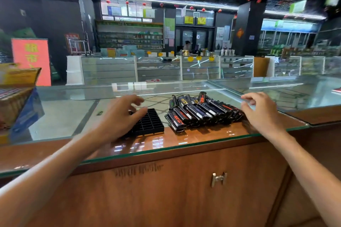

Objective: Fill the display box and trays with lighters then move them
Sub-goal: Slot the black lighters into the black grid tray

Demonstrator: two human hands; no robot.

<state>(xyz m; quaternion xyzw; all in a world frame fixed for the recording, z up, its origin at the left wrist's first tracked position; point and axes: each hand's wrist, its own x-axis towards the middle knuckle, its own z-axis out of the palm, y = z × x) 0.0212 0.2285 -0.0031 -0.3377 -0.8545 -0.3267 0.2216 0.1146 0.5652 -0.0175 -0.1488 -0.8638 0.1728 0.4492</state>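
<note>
Where my arms reach, worktop [64, 116]: glass over wood, carrying tray and heap.
Lighters [199, 112]: black, heaped loose, just right of the tray.
Tray [151, 123]: black grid, visible cells empty, near the front edge.
My left hand [120, 116]: fingers spread, holding nothing, over the tray's left part; contact unclear.
My right hand [262, 112]: relaxed, holding nothing, beside the heap's right end.

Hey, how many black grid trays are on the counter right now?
1: the tray lies partly under the left hand, beside the pile of lighters. More could be hidden beneath the hand.
</note>
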